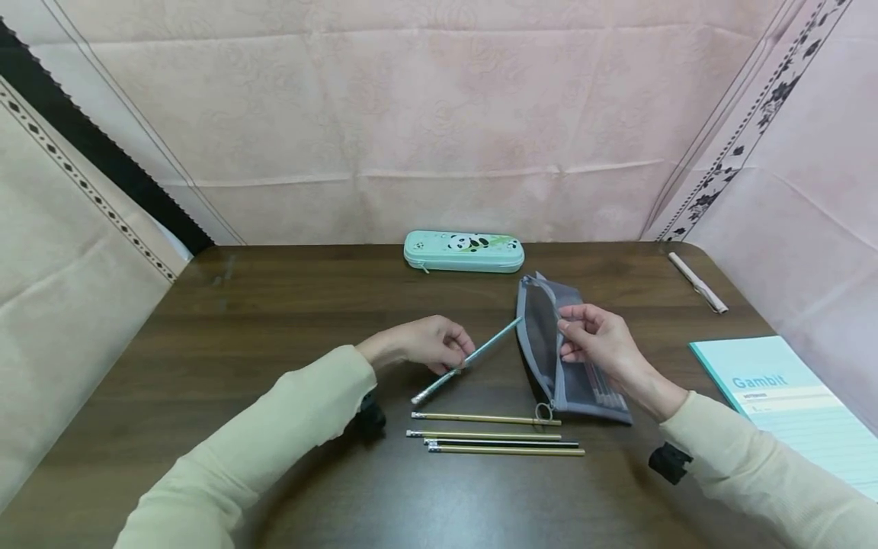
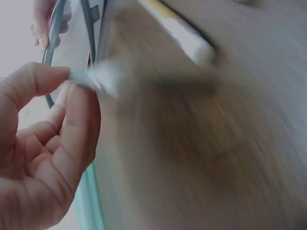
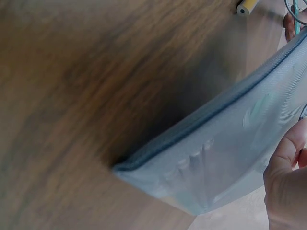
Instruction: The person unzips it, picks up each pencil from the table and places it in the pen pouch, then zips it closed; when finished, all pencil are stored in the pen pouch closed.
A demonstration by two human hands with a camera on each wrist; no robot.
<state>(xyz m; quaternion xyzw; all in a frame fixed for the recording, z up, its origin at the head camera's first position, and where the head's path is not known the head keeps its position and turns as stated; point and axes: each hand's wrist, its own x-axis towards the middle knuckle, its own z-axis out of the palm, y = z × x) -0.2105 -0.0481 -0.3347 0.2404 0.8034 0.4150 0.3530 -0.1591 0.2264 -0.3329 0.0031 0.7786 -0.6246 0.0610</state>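
Between thumb and fingers, my left hand (image 1: 439, 345) pinches a light blue pencil (image 1: 495, 341) near its eraser end. The pencil slants up to the right, its far tip at the mouth of a grey mesh pencil pouch (image 1: 579, 395). My right hand (image 1: 604, 341) grips the pouch by its unzipped edge, so the mouth gapes toward the left. Through the mesh, several pencils (image 3: 196, 165) show inside. In the left wrist view the blue pencil's eraser end (image 2: 108, 79) is blurred.
Several gold and black pencils (image 1: 494, 450) lie side by side in front of the pouch. A mint panda pencil case (image 1: 464, 252) stands at the table's back edge. On the right are a white pen (image 1: 696, 282) and a Gambit notepad (image 1: 782, 381). Cloth hangs behind the table (image 1: 295, 297).
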